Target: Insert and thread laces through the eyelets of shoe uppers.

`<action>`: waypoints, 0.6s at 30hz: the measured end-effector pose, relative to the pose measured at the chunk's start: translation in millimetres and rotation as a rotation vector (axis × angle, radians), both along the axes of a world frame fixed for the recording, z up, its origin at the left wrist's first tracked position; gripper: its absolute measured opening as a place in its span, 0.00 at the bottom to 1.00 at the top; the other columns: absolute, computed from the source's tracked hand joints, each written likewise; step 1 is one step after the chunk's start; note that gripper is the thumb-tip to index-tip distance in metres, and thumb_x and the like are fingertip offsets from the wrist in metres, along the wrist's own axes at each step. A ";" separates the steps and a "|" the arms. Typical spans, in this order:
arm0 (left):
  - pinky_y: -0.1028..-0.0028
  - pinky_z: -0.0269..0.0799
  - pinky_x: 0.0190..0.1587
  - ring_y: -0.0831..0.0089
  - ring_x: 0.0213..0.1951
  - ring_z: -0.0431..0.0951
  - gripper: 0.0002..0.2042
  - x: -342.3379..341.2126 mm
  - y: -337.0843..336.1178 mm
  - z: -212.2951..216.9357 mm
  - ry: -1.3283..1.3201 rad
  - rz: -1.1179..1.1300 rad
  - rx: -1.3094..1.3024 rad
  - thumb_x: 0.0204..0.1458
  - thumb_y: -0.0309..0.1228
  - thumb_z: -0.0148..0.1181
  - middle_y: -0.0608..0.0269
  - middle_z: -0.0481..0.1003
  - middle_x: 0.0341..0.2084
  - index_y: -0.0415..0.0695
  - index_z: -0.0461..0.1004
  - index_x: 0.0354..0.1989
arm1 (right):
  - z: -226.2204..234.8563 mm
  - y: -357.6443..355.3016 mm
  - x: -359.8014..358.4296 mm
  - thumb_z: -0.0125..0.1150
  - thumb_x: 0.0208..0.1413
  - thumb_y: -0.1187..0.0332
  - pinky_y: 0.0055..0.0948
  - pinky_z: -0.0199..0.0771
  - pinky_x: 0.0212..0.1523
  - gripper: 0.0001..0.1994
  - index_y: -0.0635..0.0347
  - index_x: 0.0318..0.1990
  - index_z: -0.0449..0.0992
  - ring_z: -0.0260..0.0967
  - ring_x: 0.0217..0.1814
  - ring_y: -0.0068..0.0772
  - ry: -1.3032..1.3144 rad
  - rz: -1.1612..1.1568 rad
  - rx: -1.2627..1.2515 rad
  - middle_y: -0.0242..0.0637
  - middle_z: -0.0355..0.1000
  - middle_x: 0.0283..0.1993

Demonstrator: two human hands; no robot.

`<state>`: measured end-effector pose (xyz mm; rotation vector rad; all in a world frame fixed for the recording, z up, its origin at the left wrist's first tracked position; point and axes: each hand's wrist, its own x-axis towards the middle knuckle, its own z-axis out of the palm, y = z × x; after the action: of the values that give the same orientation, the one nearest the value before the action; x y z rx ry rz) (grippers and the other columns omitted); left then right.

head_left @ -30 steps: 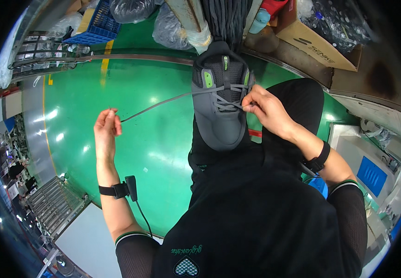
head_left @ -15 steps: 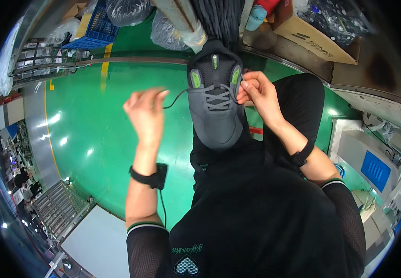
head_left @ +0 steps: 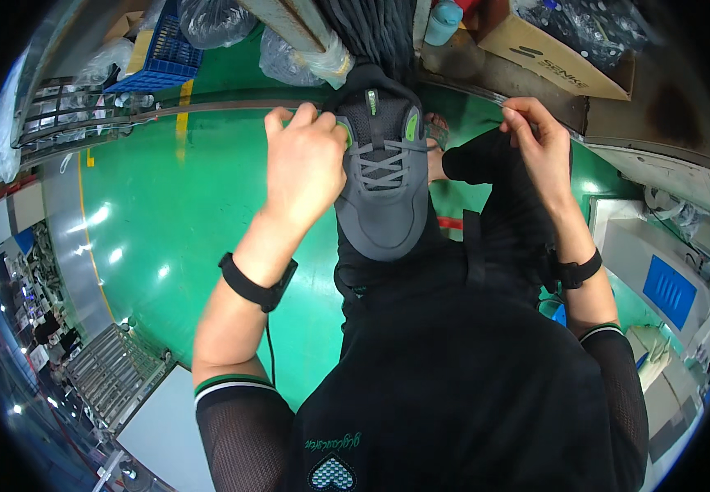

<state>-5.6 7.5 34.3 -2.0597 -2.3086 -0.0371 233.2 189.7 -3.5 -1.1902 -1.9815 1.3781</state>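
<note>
The grey shoe (head_left: 384,217) lies at 12 o'clock from the middle of the view, its toe toward 6 o'clock and its padded collar (head_left: 368,75) toward 12; what bears it from below cannot be told. It looks light and hard to break, with a smooth, fairly firm toe and softer cloth around the opening, so the collar or the firm sides seem the best places to grasp. The lace (head_left: 407,146) looks limp and thin, likely to slip unless pinched near its end.

The left hand (head_left: 307,160) is at 9 o'clock from the shoe, over its edge, fingers curled with the knuckles up; its fingertips are hidden, so what it grips cannot be told. The right hand (head_left: 535,143) is at 3 o'clock, well apart from the shoe, thumb and forefinger brought together in a pinch, apparently on the lace, which is too thin there to follow.
</note>
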 end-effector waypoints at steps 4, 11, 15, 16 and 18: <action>0.62 0.61 0.46 0.65 0.39 0.71 0.05 -6.2 16.4 -4.6 -0.103 0.009 -0.063 0.41 0.29 0.63 0.66 0.70 0.23 0.44 0.75 0.21 | -2.1 -29.9 -34.0 0.59 0.55 0.70 0.26 0.72 0.28 0.05 0.62 0.35 0.77 0.76 0.26 0.30 0.006 0.304 0.145 0.41 0.75 0.24; 0.66 0.65 0.46 0.68 0.43 0.72 0.18 -30.8 23.7 7.9 -0.202 -0.370 0.116 0.33 0.28 0.69 0.68 0.72 0.36 0.47 0.74 0.36 | -12.2 -35.8 -66.2 0.59 0.45 0.74 0.37 0.72 0.26 0.02 0.60 0.26 0.72 0.75 0.26 0.43 -0.189 0.537 0.557 0.42 0.73 0.23; 0.66 0.64 0.45 0.64 0.41 0.70 0.14 -56.7 31.1 0.6 -0.352 -0.452 -0.161 0.36 0.30 0.67 0.66 0.70 0.34 0.45 0.74 0.34 | 3.5 -23.9 -84.6 0.64 0.44 0.69 0.35 0.71 0.26 0.10 0.58 0.32 0.69 0.74 0.29 0.39 -0.293 1.002 1.002 0.36 0.69 0.25; 0.66 0.64 0.45 0.64 0.41 0.70 0.14 -59.7 34.8 1.5 -0.351 -0.450 -0.157 0.36 0.30 0.67 0.66 0.70 0.34 0.45 0.74 0.34 | 7.8 -15.6 -87.8 0.64 0.44 0.69 0.35 0.71 0.26 0.10 0.58 0.32 0.69 0.74 0.29 0.39 -0.293 1.004 1.007 0.36 0.69 0.25; 0.66 0.63 0.44 0.64 0.40 0.68 0.11 -61.8 39.1 0.2 -0.349 -0.504 -0.343 0.40 0.34 0.67 0.64 0.68 0.31 0.44 0.77 0.32 | 15.0 -0.9 -90.4 0.65 0.43 0.68 0.34 0.71 0.26 0.13 0.56 0.36 0.69 0.74 0.32 0.36 -0.288 1.035 1.025 0.34 0.67 0.30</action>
<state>-67.4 46.5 34.5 -2.9805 -1.9927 -0.0211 142.8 188.9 11.6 0.1821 -3.0530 0.2498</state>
